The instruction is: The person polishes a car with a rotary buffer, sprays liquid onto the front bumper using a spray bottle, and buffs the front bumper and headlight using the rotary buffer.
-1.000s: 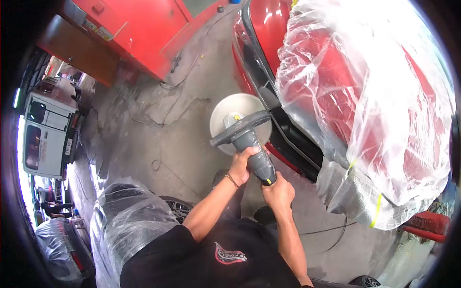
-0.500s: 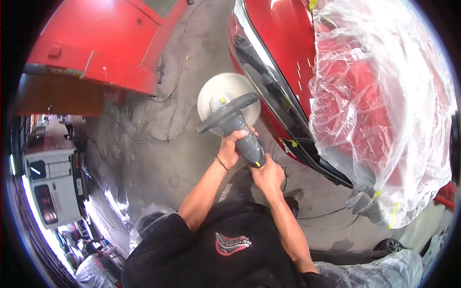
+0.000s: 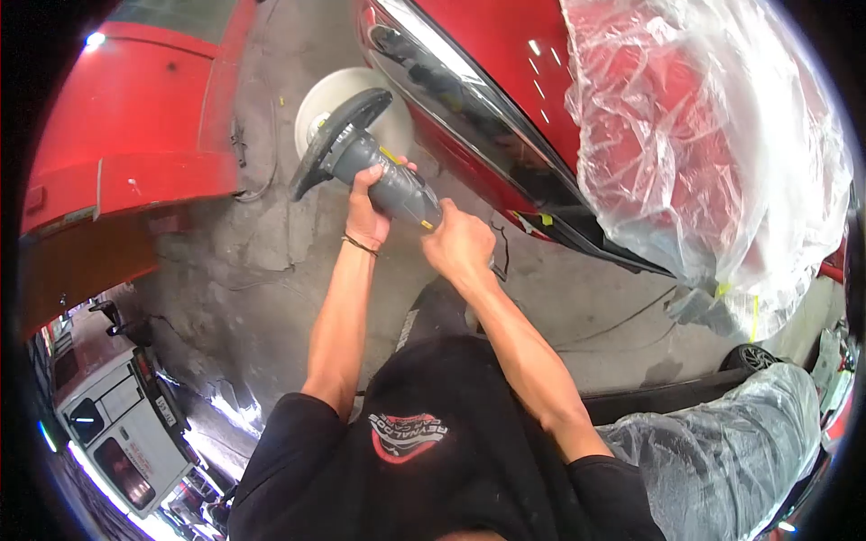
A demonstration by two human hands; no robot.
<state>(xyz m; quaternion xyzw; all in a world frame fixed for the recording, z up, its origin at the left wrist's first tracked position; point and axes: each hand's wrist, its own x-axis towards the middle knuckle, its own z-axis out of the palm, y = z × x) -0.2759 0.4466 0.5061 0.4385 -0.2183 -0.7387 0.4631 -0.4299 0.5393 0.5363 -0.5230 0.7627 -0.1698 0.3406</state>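
Observation:
A grey and black car polisher [image 3: 401, 187] is held out in front of me in both hands. My left hand [image 3: 368, 215] is wrapped round the middle of its body. At the rear end, my right hand [image 3: 460, 242] is closed round the handle. The wide pale polishing pad [image 3: 329, 92] faces away from me, beside the side of a red car [image 3: 496, 50]. Whether the pad touches the paint cannot be made out. A dark trim strip with a chrome edge [image 3: 492, 117] runs along that car near the pad.
Clear plastic sheeting [image 3: 686, 153] covers part of the red car. Another red vehicle panel [image 3: 126, 108] stands at the left. A white van [image 3: 122, 433] is farther off, lower left. Cables [image 3: 271, 171] lie on the concrete floor [image 3: 577, 307]; plastic-wrapped parts [image 3: 722, 442] lie lower right.
The polisher and both hands have shifted up and left in view, and its body is now more slanted. My view has also turned a little. The grip of both hands stays the same.

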